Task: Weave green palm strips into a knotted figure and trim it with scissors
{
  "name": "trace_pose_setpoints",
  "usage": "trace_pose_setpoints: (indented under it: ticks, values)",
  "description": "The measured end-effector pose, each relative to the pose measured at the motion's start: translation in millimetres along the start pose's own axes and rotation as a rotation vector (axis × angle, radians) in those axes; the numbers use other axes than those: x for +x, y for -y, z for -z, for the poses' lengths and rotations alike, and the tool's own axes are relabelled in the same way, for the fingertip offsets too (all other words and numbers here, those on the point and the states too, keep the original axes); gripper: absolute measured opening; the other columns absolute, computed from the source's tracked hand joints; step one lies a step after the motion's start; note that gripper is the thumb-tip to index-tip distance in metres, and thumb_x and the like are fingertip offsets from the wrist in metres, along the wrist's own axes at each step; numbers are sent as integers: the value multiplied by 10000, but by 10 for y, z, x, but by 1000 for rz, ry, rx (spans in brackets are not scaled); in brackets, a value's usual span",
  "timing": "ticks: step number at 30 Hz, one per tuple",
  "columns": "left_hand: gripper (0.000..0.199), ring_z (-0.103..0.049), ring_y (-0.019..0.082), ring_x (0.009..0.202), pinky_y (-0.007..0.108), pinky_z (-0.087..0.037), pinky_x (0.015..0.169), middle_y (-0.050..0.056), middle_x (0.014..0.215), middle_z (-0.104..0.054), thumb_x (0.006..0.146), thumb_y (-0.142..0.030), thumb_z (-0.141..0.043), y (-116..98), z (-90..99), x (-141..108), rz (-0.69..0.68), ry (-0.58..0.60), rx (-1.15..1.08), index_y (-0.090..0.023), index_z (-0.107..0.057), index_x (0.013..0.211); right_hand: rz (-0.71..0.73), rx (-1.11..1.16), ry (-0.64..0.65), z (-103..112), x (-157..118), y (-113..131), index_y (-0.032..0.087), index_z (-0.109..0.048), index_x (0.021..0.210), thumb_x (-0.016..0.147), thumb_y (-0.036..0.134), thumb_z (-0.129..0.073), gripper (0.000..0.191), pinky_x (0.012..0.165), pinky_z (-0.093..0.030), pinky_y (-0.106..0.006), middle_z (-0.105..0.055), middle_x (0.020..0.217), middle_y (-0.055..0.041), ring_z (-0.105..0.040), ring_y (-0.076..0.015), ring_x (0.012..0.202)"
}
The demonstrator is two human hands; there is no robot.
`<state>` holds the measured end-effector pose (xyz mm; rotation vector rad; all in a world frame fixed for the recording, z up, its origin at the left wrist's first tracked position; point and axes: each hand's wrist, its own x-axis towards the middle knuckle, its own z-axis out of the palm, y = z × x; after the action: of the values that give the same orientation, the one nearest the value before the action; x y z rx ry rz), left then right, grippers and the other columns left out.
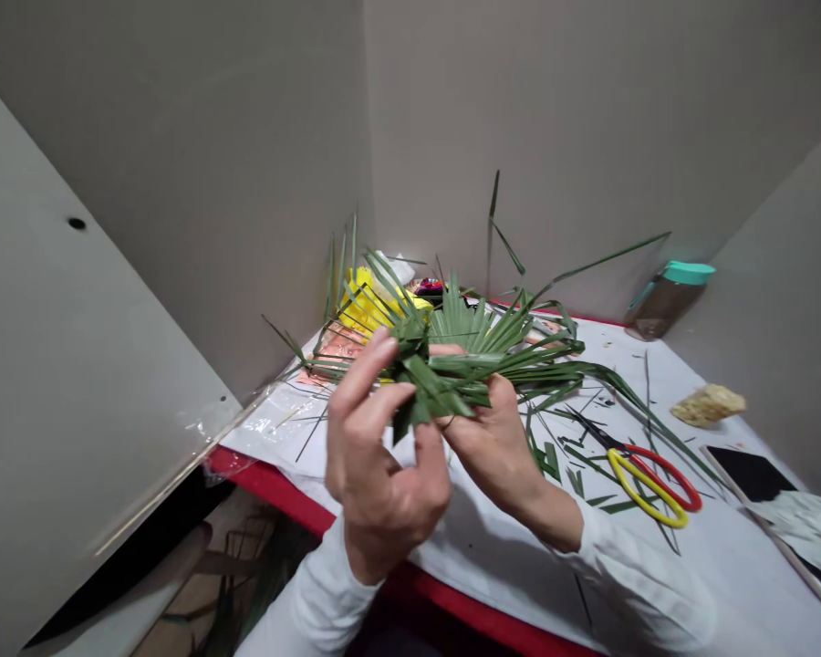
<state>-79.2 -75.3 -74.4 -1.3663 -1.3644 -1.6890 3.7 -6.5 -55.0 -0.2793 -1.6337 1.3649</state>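
A woven piece of green palm leaf [438, 391] is held up over the table in the middle of the head view. Folded strips overlap at its near end, and long loose strips trail off to the right. My left hand [387, 456] has its fingers curled round the left side of the weave, fingertips touching the strips. From the right, my right hand [499, 452] grips the same piece, thumb on top and its other fingers partly hidden beneath. Behind it a fan-shaped palm leaf [462, 324] spreads out.
Scissors [647, 474] with red and yellow handles lie among leaf scraps on the white-covered table [485, 566]. To the right are a tan lump [708, 404], a dark-screened device [753, 473] and a teal-lidded bottle [667, 297]. A yellow bag [366, 303] lies behind. Grey panels surround the table.
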Motion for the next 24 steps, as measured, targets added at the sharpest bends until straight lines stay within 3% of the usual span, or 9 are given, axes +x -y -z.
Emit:
trace_pose_setpoints:
  ticks: [3, 5, 9, 16, 21, 24]
  values:
    - [338, -573, 351, 1321, 577, -509, 1062, 162, 1343, -622, 861, -73, -619, -48, -56, -66, -122, -19, -51, -165, -587, 1185, 15, 32, -47, -20, -4, -21, 235, -685, 977, 730, 130, -706, 270, 863, -559, -311, -744, 953, 0, -703, -193, 918]
    - [343, -580, 352, 1316, 591, -508, 1061, 164, 1335, -640, 893, -116, -619, -59, -55, -89, -130, -10, -126, -161, -585, 1231, 27, 44, -82, -24, -8, -28, 241, -680, 964, 730, 130, -706, 261, 882, -551, -305, -738, 982, 1, -690, -184, 931]
    - [385, -674, 274, 1202, 527, -553, 1032, 109, 1249, -710, 926, -40, -569, -69, -8, -86, 18, -34, -226, -198, -583, 1277, 34, 59, -80, -23, -7, -10, 236, -687, 849, 729, 133, -730, 164, 826, -547, -278, -715, 884, 22, -648, -157, 824]
    - [381, -733, 189, 964, 376, -608, 922, 47, 1090, -739, 819, 72, -661, -77, 24, 101, 159, -160, -433, -191, -697, 1093, -74, 116, -7, 48, -64, -4, 199, -682, 748, 741, 207, -765, 83, 455, -462, -225, -616, 681, 35, -501, -94, 501]
    - [383, -718, 212, 1013, 383, -586, 937, 68, 1123, -725, 789, 74, -695, -99, 55, 142, 226, -60, -460, -178, -704, 1078, -113, 196, -17, 47, -94, -29, 217, -649, 786, 780, 290, -768, 140, 448, -474, -239, -613, 643, 44, -508, -99, 478]
    - [271, -702, 226, 1026, 389, -576, 921, 76, 1066, -733, 830, 18, -676, -122, 56, 136, 217, -100, -457, -166, -723, 1024, -131, 231, -4, 39, -93, -26, 211, -660, 776, 774, 282, -789, 147, 429, -452, -229, -593, 635, 44, -486, -92, 472]
